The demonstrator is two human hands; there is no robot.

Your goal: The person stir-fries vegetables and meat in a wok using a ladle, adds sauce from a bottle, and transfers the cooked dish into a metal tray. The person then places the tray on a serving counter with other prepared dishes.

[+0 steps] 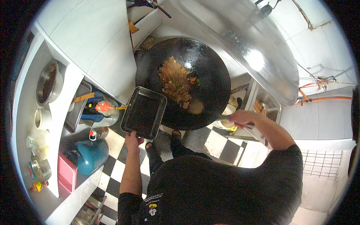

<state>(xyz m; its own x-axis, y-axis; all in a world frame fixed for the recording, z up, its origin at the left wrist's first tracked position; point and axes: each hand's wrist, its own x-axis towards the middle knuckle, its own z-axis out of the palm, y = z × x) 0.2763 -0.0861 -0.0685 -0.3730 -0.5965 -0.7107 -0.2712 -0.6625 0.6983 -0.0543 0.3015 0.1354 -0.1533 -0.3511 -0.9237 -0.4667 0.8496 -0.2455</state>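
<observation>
A large black wok (211, 84) stands before me. Brown stir-fried food (174, 78), with orange and green bits, lies in it. My left hand (133, 142) grips the near edge of a dark rectangular metal tray (144, 112), which overlaps the wok's lower left rim in view; no food shows in the tray. At the wok's right rim my right hand (243, 118) is closed around a metal handle (223, 117). This seems to belong to a ladle, whose blurred round head (195, 107) is beside the food.
On the left, a shelf holds a steel bowl (50, 83) and a white cup (43, 119). Below are a gas cylinder (111, 115) with a red regulator, a blue water jug (92, 157) and a pink basket (67, 173). A metal sink (270, 105) lies right, under a steel hood (253, 50).
</observation>
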